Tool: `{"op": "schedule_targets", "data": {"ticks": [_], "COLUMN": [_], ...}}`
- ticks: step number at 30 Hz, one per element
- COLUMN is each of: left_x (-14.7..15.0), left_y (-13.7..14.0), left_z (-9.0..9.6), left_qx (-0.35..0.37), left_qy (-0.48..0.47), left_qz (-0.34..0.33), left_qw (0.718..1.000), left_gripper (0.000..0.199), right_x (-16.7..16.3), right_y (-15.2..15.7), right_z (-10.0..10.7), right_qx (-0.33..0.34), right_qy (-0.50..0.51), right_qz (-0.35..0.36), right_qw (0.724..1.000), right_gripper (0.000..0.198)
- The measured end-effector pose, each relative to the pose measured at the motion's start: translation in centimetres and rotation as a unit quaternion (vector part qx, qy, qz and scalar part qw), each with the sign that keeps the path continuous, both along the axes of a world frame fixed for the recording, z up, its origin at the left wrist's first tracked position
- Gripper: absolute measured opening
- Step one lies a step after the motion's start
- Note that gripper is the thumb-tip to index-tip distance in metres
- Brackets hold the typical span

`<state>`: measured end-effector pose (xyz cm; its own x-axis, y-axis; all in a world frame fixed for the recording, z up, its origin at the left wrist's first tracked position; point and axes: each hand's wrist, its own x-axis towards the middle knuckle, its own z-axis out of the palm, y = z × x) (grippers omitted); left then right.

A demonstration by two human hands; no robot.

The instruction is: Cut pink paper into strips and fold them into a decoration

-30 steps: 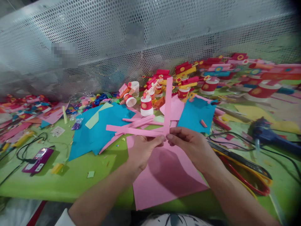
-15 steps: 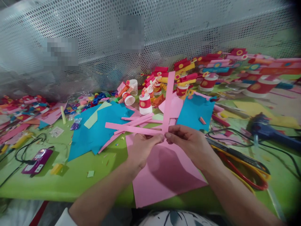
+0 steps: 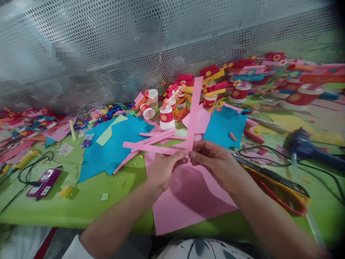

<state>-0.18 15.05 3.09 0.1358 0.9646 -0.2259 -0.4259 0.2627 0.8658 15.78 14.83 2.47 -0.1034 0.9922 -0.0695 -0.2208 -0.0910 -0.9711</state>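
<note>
Both hands meet over a pink paper sheet near the front edge of the green worktop, the left hand pinching pink paper strip between thumb and fingers and the right hand pinching it just beside. One length stands nearly upright from the fingertips and the other runs out leftward; whether it is one folded piece or two joined cannot be told, since the fingers cover the corner. The upright length hides part of the crafts behind it, and the leftward one crosses in front of loose pink strips that partly overlap a blue sheet bearing a pale green piece. Straight beyond stands a red-and-white cup, with a tipped cup to its left. Another blue sheet lies past the right hand. Scissors with red and yellow handles lie close along the right forearm, partly hidden by it, and a dark blue glue gun with its cord sits farther right. Well to the left is a corded purple device, near a yellow block. A perforated metal screen closes off the back.
</note>
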Motion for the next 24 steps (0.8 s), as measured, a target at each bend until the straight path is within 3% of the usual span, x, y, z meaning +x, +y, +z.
{"op": "schedule_targets", "data": {"ticks": [10, 24], "left_x": [-0.23, -0.42], "left_y": [0.06, 0.19], "left_z": [-0.27, 0.17], "left_qx": [0.039, -0.009], "left_qy": [0.036, -0.031], "left_qz": [0.011, -0.032], "left_qw": [0.999, 0.999], "left_gripper": [0.019, 0.023], "right_x": [-0.03, 0.19], "right_y": [-0.08, -0.06], "right_z": [-0.08, -0.1], "right_qx": [0.005, -0.023], "right_qy": [0.016, 0.033], "right_qz": [0.013, 0.0], "right_qw": [1.0, 0.999], "right_gripper": [0.027, 0.022]}}
